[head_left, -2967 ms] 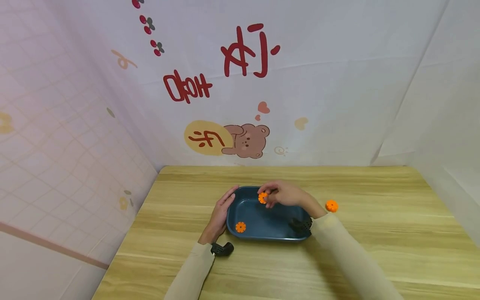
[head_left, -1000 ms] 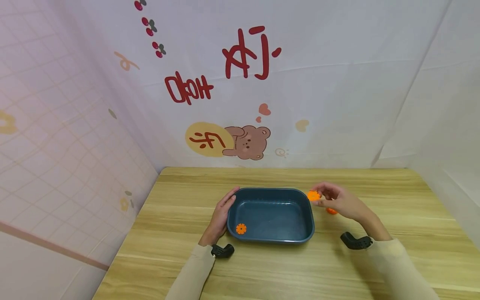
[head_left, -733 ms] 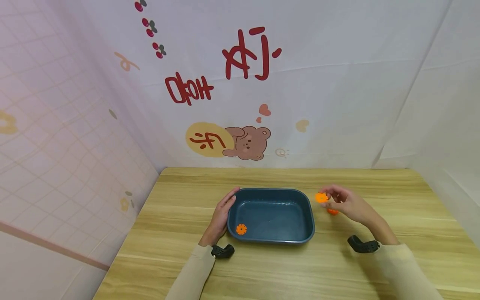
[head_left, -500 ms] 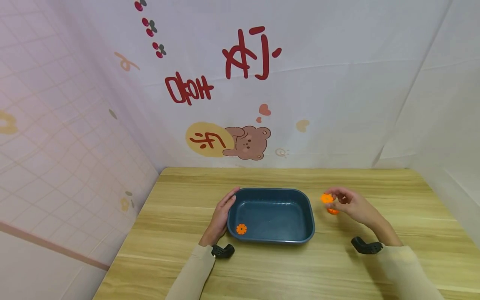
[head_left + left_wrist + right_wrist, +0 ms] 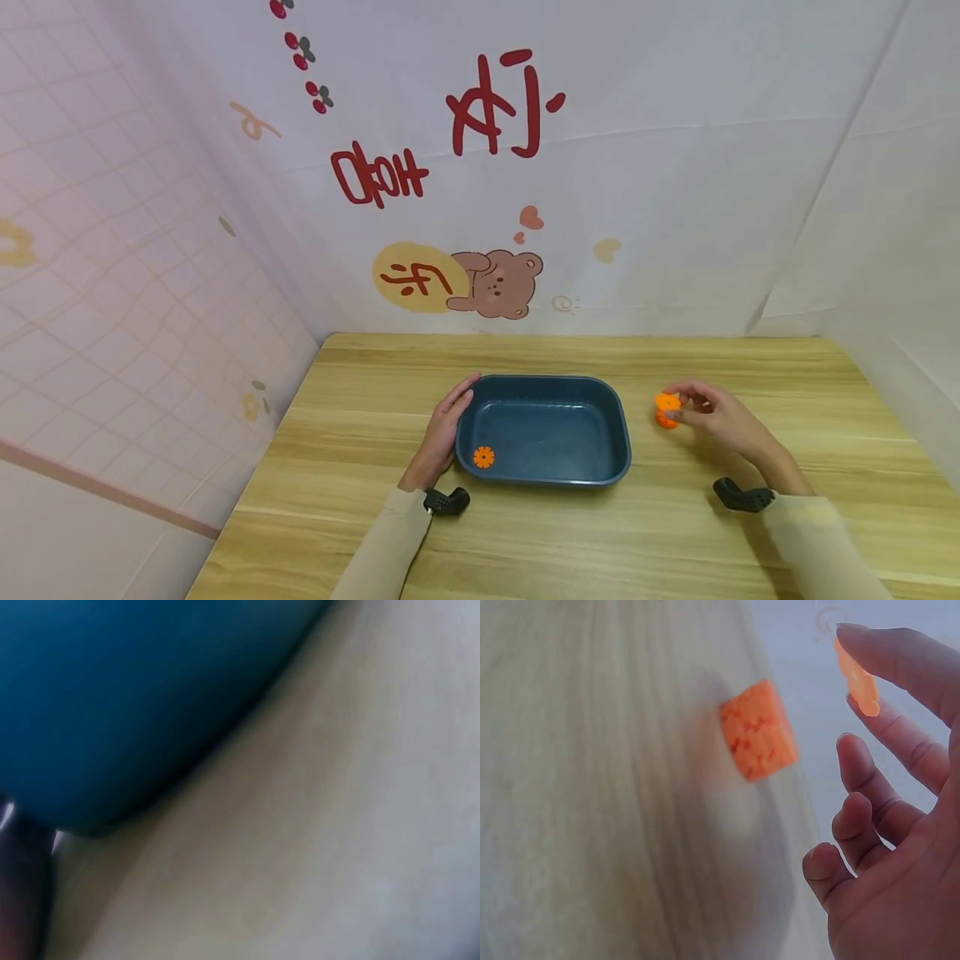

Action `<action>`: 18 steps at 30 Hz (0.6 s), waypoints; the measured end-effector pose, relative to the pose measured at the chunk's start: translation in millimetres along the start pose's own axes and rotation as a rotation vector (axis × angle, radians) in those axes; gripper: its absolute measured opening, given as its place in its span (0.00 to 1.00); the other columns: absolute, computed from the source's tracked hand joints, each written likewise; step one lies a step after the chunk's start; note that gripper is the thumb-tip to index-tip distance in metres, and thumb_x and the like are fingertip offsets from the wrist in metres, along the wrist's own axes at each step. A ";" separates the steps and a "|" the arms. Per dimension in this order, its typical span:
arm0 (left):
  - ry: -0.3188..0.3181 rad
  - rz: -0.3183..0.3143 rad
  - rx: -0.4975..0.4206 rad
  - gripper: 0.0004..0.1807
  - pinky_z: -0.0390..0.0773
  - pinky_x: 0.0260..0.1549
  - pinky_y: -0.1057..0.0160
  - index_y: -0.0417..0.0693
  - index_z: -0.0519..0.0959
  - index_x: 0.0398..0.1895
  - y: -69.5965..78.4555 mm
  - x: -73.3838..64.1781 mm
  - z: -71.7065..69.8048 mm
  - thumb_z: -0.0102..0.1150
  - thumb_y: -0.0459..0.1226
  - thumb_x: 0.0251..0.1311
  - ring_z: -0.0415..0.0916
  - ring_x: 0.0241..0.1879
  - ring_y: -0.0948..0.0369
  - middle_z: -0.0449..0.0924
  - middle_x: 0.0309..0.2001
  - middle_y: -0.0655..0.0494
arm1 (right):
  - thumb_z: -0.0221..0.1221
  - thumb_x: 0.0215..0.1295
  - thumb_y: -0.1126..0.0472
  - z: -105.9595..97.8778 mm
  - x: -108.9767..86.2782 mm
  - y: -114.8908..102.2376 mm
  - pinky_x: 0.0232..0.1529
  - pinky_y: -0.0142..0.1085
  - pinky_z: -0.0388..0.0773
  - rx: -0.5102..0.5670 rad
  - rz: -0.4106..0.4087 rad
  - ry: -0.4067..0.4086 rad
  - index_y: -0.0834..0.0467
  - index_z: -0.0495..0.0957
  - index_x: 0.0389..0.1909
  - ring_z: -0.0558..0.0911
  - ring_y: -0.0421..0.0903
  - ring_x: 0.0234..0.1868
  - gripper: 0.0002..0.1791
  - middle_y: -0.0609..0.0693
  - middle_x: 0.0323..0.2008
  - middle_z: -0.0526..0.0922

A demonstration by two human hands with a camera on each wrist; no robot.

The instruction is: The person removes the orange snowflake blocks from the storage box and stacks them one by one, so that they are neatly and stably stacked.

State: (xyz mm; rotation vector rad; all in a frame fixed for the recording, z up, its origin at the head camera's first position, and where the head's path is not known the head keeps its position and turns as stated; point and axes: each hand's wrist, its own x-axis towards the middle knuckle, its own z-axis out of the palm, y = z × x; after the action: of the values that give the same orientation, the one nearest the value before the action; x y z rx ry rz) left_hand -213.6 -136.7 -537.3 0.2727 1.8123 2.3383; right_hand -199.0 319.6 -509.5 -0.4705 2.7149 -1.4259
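In the head view my left hand lies along the left wall of a dark blue rectangular tray, fingers straight against it. The left wrist view shows the tray's side close up and blurred. An orange notched disc lies flat in the tray's front left corner. To the right of the tray, my right hand pinches another orange notched disc between thumb and index finger. Just below it stands a short stack of orange discs on the table, partly hidden by the held disc in the head view.
The wood-grain table ends at a white printed wall cloth behind, with more cloth on both sides. Black camera mounts sit at both wrists.
My right hand has gone from over the tray to the right with a pinched orange disc, and is now above the stack. My left hand, the tray and the disc inside have stayed put.
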 end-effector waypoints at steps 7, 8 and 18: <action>0.002 0.004 0.013 0.32 0.57 0.72 0.50 0.39 0.59 0.75 0.5 0.5 1.0 0.45 0.47 0.76 0.54 0.74 0.53 0.54 0.77 0.49 | 0.65 0.65 0.59 -0.2 -2.2 12.0 0.30 0.31 0.69 0.001 0.029 -0.017 0.58 0.78 0.53 0.71 0.41 0.33 0.17 0.51 0.35 0.75; 0.004 0.003 0.009 0.32 0.57 0.72 0.50 0.39 0.59 0.75 0.3 0.8 0.9 0.45 0.47 0.76 0.54 0.74 0.53 0.54 0.77 0.49 | 0.65 0.65 0.59 -0.1 -2.4 13.6 0.29 0.32 0.69 0.014 0.036 -0.018 0.59 0.79 0.53 0.71 0.41 0.32 0.17 0.50 0.35 0.75; 0.008 -0.011 -0.001 0.32 0.59 0.71 0.52 0.38 0.59 0.75 -0.5 1.3 0.0 0.46 0.47 0.76 0.54 0.74 0.53 0.54 0.77 0.48 | 0.64 0.65 0.63 2.4 -3.4 19.4 0.21 0.35 0.65 0.147 0.046 -0.025 0.63 0.76 0.55 0.68 0.43 0.27 0.19 0.49 0.32 0.70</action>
State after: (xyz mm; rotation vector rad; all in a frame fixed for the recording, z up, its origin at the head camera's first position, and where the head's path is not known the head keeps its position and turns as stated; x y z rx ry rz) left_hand -214.9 -136.2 -537.7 0.2533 1.8117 2.3364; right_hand -200.1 329.0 -526.9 -0.4120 2.5605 -1.5816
